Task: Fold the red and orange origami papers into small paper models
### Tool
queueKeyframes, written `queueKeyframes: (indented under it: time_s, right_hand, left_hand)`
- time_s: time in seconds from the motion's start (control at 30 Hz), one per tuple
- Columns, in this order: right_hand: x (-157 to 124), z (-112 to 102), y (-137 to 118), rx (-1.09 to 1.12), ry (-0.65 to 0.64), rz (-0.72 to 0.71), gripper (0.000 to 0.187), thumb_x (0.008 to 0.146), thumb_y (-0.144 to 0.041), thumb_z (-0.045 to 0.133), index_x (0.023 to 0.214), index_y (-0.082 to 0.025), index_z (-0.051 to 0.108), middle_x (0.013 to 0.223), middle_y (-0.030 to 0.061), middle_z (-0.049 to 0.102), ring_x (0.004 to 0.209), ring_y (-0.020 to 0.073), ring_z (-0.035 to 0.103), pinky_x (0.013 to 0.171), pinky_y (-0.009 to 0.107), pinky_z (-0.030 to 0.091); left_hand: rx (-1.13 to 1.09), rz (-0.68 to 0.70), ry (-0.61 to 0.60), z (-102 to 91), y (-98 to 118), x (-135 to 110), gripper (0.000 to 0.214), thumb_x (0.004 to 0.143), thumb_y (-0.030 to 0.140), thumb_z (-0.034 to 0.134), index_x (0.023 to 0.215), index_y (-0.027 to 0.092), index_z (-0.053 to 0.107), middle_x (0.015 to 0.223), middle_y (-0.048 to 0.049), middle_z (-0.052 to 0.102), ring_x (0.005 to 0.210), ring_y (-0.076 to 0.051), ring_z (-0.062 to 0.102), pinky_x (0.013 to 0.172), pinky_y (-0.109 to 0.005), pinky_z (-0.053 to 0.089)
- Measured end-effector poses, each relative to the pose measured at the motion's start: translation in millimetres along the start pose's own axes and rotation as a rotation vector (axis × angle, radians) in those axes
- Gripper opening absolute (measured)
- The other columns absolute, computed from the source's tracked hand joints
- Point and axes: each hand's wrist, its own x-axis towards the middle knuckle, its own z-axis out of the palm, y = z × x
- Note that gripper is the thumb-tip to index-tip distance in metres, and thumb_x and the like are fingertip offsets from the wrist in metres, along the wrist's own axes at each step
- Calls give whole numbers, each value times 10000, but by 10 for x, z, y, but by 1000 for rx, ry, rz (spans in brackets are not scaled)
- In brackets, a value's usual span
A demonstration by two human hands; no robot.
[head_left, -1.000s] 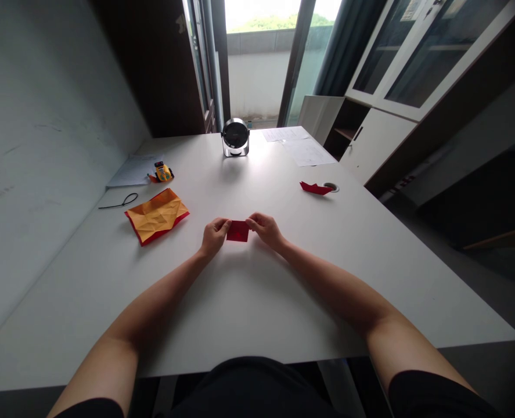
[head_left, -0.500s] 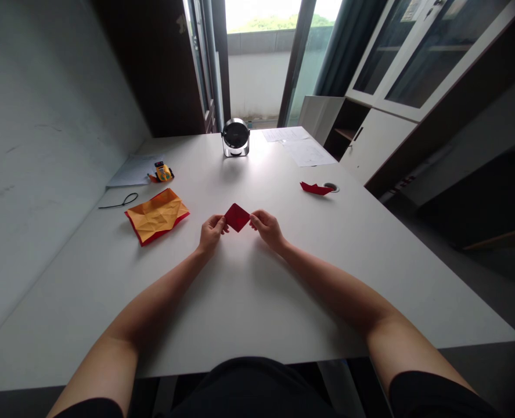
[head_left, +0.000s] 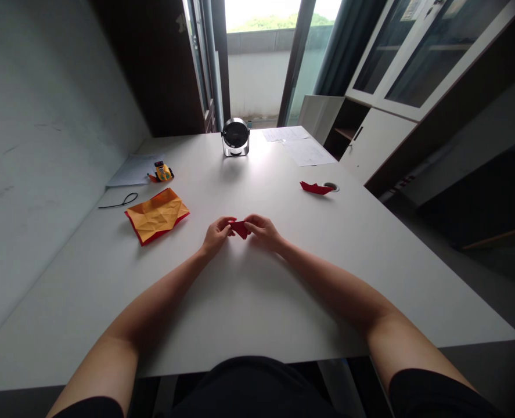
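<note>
Head view, left edge: a white table (head_left: 257,313) meets a grey wall; both dark sleeves are cut off at the bottom.
Black looped tie (head_left: 118,205): thin, lying near the wall.
Pale paper sheet (head_left: 129,172): behind the tie; any writing is too faint to read.
Yellow toy (head_left: 164,172): beside that sheet, with black parts; its exact kind is hard to make out.
Creased orange paper (head_left: 158,213): spread over red paper, which shows only along its edges.
Left hand (head_left: 216,235): thumb and fingers pinch the near-left end of the folded red paper, hiding that end.
Folded red paper (head_left: 241,229): between the hands, just above the table, its point towards the wearer.
Right hand (head_left: 263,232): curled, fingertips gripping the paper's right side and covering it.
Red paper boat (head_left: 314,188): well to the right, its tip partly hiding a round cable grommet (head_left: 334,187).
</note>
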Motion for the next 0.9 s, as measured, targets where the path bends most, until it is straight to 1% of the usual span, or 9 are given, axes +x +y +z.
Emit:
queueKeyframes:
  time_s: [0.1,0.23,0.37,0.47,0.57,0.63,0.7,0.77,0.9]
  right_hand:
    - [-7,-1,51,-81,13,-24,352,841,-535,662,881,-185,644,749,17,667,695,150,592,675,297,483]
    - [-4,-21,99,-268,105,-84,277,871,-474,639,869,-197,658,774,18,663,706,152,585,681,300,475]
    - [1,-26,91,-372,161,-177,251,880,-448,627,827,-206,664,891,40,639,745,149,589,676,298,489]
    - [2,-17,71,-376,170,-224,242,878,-447,630,839,-211,664,972,54,621,805,158,608,696,303,512]
    - [-4,1,57,-350,184,-200,224,881,-439,627,882,-216,636,955,48,647,798,161,621,691,298,511]
    - [-9,12,54,-340,191,-166,220,877,-428,633,967,-228,615,886,23,668,750,154,618,676,289,496]
    - [-14,17,59,-346,186,-142,285,865,-421,648,1079,-244,588,803,-12,664,681,141,596,652,276,472]
    - [-16,14,73,-364,161,-115,330,861,-436,649,1123,-248,584,723,-38,641,612,128,557,621,263,442]
    - [-12,-6,110,-383,97,-52,284,882,-491,601,895,-210,637,643,-26,608,577,124,518,580,253,395]
  left_hand:
    - [0,-1,-13,15,8,-14,425,824,325,672,1212,156,632,1003,-91,734,794,-162,680,735,-293,545]
    - [32,11,-55,21,10,-35,364,837,265,622,1179,150,664,1040,-100,739,866,-184,699,779,-309,551]
    - [48,16,-85,35,3,-50,356,863,350,642,1143,138,694,989,-103,752,826,-201,720,780,-334,562]
    - [22,5,-77,46,-7,-48,381,868,426,662,1112,138,712,995,-108,757,782,-207,734,778,-359,573]
    - [-16,-5,-67,38,-10,-35,401,849,449,696,1098,135,720,976,-107,760,762,-218,740,765,-374,583]
    - [-51,-4,-47,24,-9,-23,411,842,453,711,1098,131,723,981,-113,759,749,-221,740,756,-385,588]
    - [-94,3,-19,10,-8,-13,411,843,448,718,1100,127,725,1008,-120,755,747,-219,737,759,-396,594]
    - [-140,14,3,4,-5,-7,407,846,444,719,1095,122,726,1032,-126,751,780,-221,735,777,-410,600]
    - [-170,15,15,11,9,-6,415,840,459,723,1073,116,728,1036,-130,752,822,-228,730,799,-427,605]
